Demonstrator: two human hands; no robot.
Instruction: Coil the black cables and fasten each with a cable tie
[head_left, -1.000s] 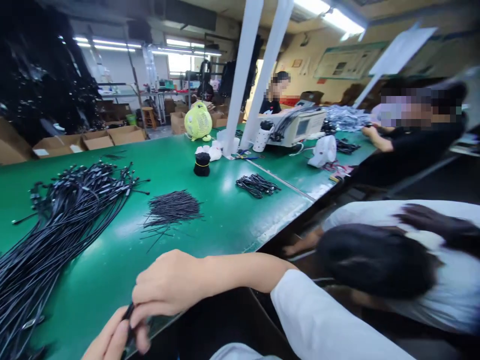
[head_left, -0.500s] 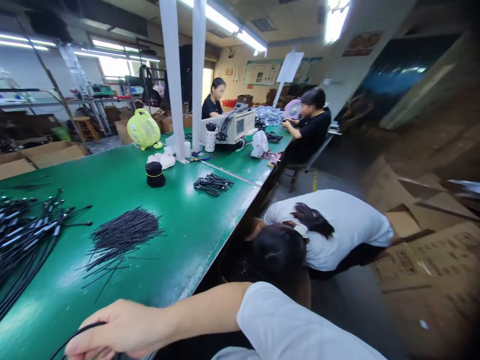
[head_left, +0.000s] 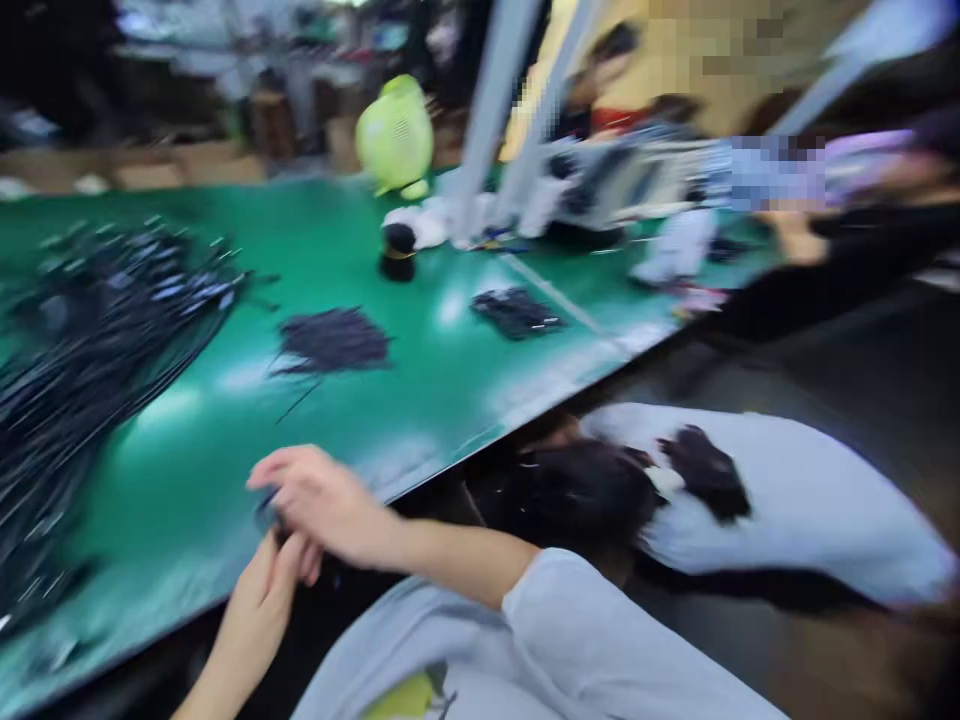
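Note:
The whole view is smeared by motion. My right hand [head_left: 319,500] hovers over the near edge of the green table [head_left: 450,380], its fingers curled and pinched on a short piece of black cable [head_left: 267,508]. My left hand [head_left: 266,590] comes up from below with its fingers pressed together against the same cable, right under the right hand. A large bundle of long black cables [head_left: 97,340] lies to the left. A small pile of thin black strands [head_left: 334,340] sits beyond my hands.
A person in a white top [head_left: 757,490] crouches low beside the table's right edge. Further along the table are a small black cable bundle [head_left: 517,312], a black roll [head_left: 397,252], a yellow-green fan [head_left: 395,135] and two white posts [head_left: 487,120]. Other people sit at the far end.
The camera has swung back left and down. My left hand has come into view again and met the right hand at the cable. The crouching person stays beside the table.

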